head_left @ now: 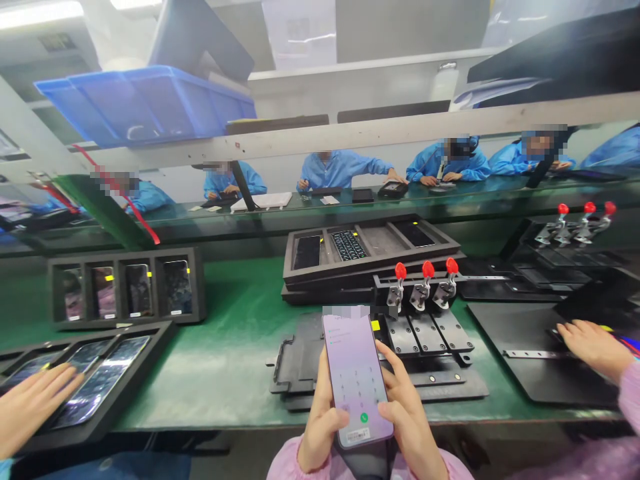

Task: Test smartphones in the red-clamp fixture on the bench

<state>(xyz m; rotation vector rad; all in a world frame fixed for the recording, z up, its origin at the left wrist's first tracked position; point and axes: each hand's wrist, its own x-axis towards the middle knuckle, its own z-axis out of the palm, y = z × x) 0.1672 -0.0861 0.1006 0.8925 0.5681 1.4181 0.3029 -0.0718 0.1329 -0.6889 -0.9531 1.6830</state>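
A smartphone (356,363) stands upright between both my hands above the bench's front edge, its lit screen showing a dial pad with a green call button. My left hand (324,408) wraps the phone's left side, thumb near the lower screen. On the other side my right hand (406,408) grips the phone, its thumb over the lower right of the keypad. Just behind is a black clamping fixture (300,357) with silver plates and red-tipped toggle clamps (427,270). A yellow tab (375,325) shows beside the phone's upper right edge.
Phones lie in dark foam trays (125,257) at left, where another person's hand (43,400) rests. A stacked tray (370,250) sits behind the fixture. At right, another person's hand (595,343) is over a black plate (530,380). A shelf with a blue bin (145,103) runs overhead.
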